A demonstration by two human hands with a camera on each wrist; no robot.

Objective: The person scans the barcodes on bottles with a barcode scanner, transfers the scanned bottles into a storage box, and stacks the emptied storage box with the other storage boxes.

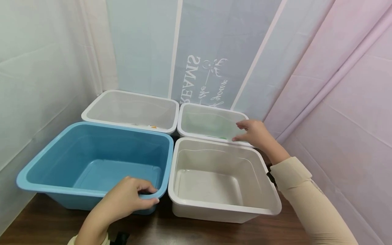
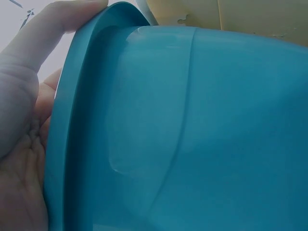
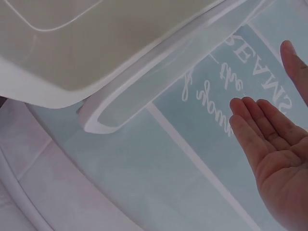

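My left hand (image 1: 125,197) holds the near right corner of a blue plastic basin (image 1: 122,144). Its thumb is on the outer side of the rim, and the fingers reach over to the inside. In the left wrist view the basin's blue outer wall (image 2: 231,120) fills most of the picture. Over the right end of the back right white basin (image 1: 211,117) my right hand (image 1: 255,134) hovers with thumb and fingers apart. Nothing is in it, and the right wrist view shows its straight fingers (image 3: 250,137) as well. A sliver of something green (image 1: 223,138) shows inside that basin.
A beige basin (image 1: 214,156) stands at front right, beside the blue one. Behind the blue basin is another white basin (image 1: 131,107), holding a small orange-and-white thing (image 1: 153,127). All stand on a dark wooden table (image 1: 159,228), with a printed curtain (image 1: 144,47) behind.
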